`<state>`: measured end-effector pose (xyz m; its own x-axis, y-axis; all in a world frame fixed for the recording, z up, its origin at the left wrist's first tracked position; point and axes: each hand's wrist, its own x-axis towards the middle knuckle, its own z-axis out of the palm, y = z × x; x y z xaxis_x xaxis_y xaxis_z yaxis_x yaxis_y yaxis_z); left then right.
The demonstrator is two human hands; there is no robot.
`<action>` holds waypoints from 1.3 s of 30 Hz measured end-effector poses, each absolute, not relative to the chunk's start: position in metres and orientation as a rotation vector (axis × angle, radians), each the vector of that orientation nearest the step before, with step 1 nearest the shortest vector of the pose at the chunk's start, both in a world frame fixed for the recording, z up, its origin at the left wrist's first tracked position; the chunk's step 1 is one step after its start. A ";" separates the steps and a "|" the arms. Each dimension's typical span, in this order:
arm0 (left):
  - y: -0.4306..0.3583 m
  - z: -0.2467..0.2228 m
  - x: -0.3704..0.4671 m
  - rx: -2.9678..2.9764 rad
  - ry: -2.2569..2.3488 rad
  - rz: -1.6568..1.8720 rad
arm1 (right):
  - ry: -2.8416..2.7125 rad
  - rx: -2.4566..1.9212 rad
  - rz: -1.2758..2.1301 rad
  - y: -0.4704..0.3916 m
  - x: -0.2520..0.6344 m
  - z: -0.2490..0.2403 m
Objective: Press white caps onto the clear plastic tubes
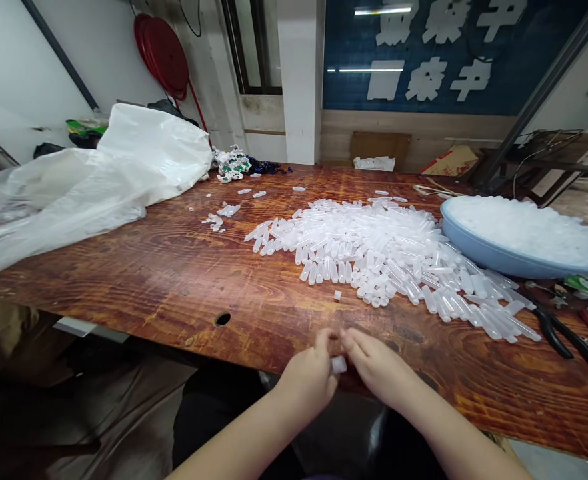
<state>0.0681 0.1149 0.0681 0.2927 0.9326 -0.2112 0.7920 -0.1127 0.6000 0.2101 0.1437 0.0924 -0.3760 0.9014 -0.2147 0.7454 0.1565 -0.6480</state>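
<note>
Both hands meet just over the table's front edge. My left hand (307,375) is closed around a small translucent white plastic tube (339,365), whose end shows beside the palm. My right hand (380,367) comes in from the right with fingers pinched close to the left fingertips; what they grip, if anything, is hidden. A wide pile of translucent plastic tubes (374,240) lies beyond the hands. One short plastic piece (337,295) sits apart at its near side.
A light-blue basin (504,257) heaped with the white pieces stands at right. Black-handled pliers (557,330) lie near it. A large white plastic bag (154,150) covers the left of the wooden table (174,287), which has a round hole (223,319). Small green-white parts (231,162) lie behind.
</note>
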 end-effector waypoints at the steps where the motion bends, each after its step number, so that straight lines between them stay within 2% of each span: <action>1: 0.106 0.072 0.066 1.876 1.479 0.318 | -2.210 -1.641 0.941 0.151 0.210 0.094; 3: 0.089 0.078 0.062 1.726 1.314 0.268 | -2.271 -1.745 0.682 0.169 0.206 0.094; 6: 0.075 0.074 0.060 1.562 1.159 0.000 | -2.404 -1.856 0.387 0.192 0.191 0.086; 10: 0.083 0.049 0.061 1.515 1.444 -0.203 | -2.410 -1.897 0.325 0.204 0.177 0.074; 13: 0.089 0.052 0.057 1.573 1.462 -0.259 | -2.419 -1.848 0.340 0.196 0.184 0.073; 16: 0.096 0.081 0.047 1.783 1.143 -0.169 | -2.430 -1.791 0.398 0.178 0.201 0.072; 18: 0.116 0.100 0.040 1.846 1.094 -0.041 | -2.384 -1.726 0.511 0.164 0.213 0.068; 19: 0.133 0.106 0.037 1.871 1.219 0.066 | -2.336 -1.673 0.573 0.157 0.218 0.064; 20: 0.153 0.108 0.034 1.953 1.535 0.224 | -2.274 -1.613 0.626 0.151 0.222 0.060; 22: 0.199 0.106 0.029 1.976 1.941 0.333 | -2.152 -1.510 0.676 0.140 0.228 0.050; 27: 0.279 0.084 0.022 1.871 2.086 0.269 | -2.017 -1.456 0.696 0.128 0.231 0.039; 33: 0.280 0.082 0.018 1.882 2.038 0.208 | -1.828 -1.442 0.738 0.124 0.224 0.048; 39: 0.237 0.093 0.004 1.883 2.038 0.193 | -1.739 -1.449 0.867 0.123 0.227 0.046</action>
